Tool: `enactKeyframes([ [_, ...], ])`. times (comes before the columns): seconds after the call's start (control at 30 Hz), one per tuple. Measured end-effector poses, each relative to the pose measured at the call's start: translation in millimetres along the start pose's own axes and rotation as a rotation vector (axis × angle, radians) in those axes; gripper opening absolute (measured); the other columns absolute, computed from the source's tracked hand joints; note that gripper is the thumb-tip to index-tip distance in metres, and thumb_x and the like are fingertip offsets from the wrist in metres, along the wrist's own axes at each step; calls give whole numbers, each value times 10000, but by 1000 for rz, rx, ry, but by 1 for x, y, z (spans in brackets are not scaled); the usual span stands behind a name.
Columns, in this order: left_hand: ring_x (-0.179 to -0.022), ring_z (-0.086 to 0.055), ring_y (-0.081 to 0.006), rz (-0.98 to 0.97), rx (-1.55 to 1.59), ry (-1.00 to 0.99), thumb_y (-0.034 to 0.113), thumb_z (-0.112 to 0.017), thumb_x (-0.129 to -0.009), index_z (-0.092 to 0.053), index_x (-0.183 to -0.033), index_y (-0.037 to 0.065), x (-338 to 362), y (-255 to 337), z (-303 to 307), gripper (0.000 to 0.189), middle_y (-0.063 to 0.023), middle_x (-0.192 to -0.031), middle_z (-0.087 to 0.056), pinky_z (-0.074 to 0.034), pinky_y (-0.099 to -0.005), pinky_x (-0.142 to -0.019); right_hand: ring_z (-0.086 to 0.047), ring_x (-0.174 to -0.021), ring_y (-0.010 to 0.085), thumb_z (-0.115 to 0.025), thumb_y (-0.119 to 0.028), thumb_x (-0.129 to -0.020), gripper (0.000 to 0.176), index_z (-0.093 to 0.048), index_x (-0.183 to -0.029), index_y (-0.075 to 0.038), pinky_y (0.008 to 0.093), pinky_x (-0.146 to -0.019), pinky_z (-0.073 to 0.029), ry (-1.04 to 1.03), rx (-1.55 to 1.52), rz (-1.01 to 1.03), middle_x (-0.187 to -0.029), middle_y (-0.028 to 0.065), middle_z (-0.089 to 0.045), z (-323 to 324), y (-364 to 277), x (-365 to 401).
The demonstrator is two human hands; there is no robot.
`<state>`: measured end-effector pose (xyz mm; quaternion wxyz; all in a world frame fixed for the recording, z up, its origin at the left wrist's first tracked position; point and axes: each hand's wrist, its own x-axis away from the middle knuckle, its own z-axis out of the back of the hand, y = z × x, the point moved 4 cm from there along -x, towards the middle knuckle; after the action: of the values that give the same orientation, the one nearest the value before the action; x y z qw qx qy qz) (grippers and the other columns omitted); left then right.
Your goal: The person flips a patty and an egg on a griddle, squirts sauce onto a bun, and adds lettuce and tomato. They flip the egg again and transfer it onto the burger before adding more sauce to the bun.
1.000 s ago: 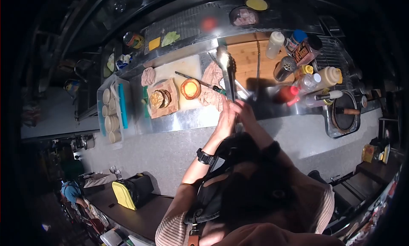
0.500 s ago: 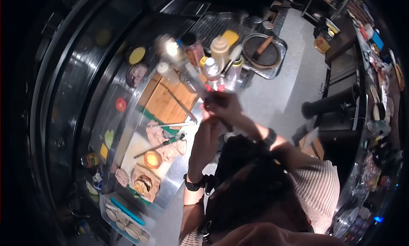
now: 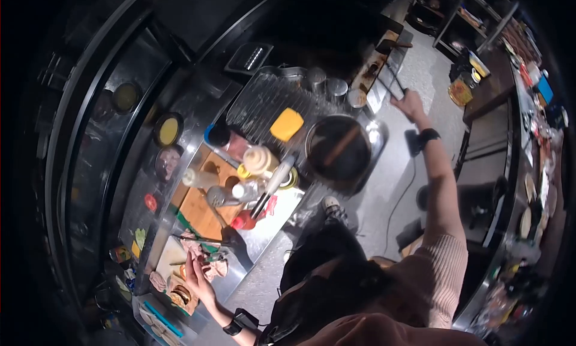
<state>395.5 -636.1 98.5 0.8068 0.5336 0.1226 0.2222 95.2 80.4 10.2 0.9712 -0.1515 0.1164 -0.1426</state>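
Note:
My right hand [image 3: 411, 106] is stretched out past the far end of the counter, fingers closed around the end of dark, two-armed tongs [image 3: 392, 81]. The tongs point away toward a narrow ledge. My left hand [image 3: 200, 279] hovers low over the near counter with its fingers extended, holding nothing. Beside it, an assembled burger [image 3: 180, 295] lies on brown paper [image 3: 193, 304]. Crumpled pinkish cloths [image 3: 217, 268] lie just beyond the left hand, which partly hides the white board [image 3: 170, 254].
Squeeze bottles [image 3: 258, 160] and jars crowd around a wooden board [image 3: 203, 213]. Farther along are a round dark pan [image 3: 321, 157] with a wooden-handled tool across it, a yellow square [image 3: 287, 125] on a wire rack [image 3: 252, 109], and metal cups [image 3: 336, 88]. A cable [image 3: 399, 207] runs along the floor.
My hands were together around a blurred, long silvery tool. They have parted: my right hand reached far forward and right to the tongs, while my left dropped toward the burger. The view shifted.

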Motion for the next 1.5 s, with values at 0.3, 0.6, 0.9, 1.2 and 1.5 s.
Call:
enactKeyframes([
  [0.3, -715, -584, -120, 102, -61, 60, 225, -485, -964, -438, -1339, 6, 15, 46, -48, 437, -105, -989, -619, -499, -259, -645, -588, -908, 403, -680, -531, -634, 863, -456, -1247, 34, 435, -795, -494, -299, 186, 262, -1071, 275, -542, -85, -30, -82],
  [0.6, -920, -618, -205, 197, -351, 352, 201, -527, -925, -533, -1225, -47, 36, -47, 11, 389, -158, -1074, -638, -474, -302, -816, -416, -1233, 326, -692, -411, -733, 569, -609, -1169, -55, 398, -1064, -295, -356, 158, 718, -1358, 167, -443, -147, -10, -111],
  [0.9, -1208, -412, -379, 178, -911, 356, 352, -692, -766, -345, -1374, 38, -1, -127, 76, 767, -208, -1316, -424, -374, -461, -955, -563, -1072, 345, -594, -500, -846, 608, -545, -1236, -36, 411, -885, -462, 40, 105, 176, -1176, 219, -558, -15, 2, -87],
  [1.2, -1356, -218, -355, 193, -857, 56, 338, -842, -500, -101, -1475, 162, -39, -206, 176, 1237, -142, -1440, -291, -157, -605, -1043, -602, -759, 228, -569, -100, -917, 185, -601, -939, 80, 318, -691, -501, 708, -553, 648, -869, 146, -620, 117, -287, 290],
  [1.5, -1288, -306, -303, 92, -728, -143, 272, -804, -519, -114, -1480, 218, -57, -228, 183, 1185, -132, -1360, -355, -159, -566, -1044, -598, -908, 157, -643, -26, -795, 300, -586, -1089, -10, 265, -743, -470, -956, -898, 840, -945, 96, -637, -107, -484, 463],
])
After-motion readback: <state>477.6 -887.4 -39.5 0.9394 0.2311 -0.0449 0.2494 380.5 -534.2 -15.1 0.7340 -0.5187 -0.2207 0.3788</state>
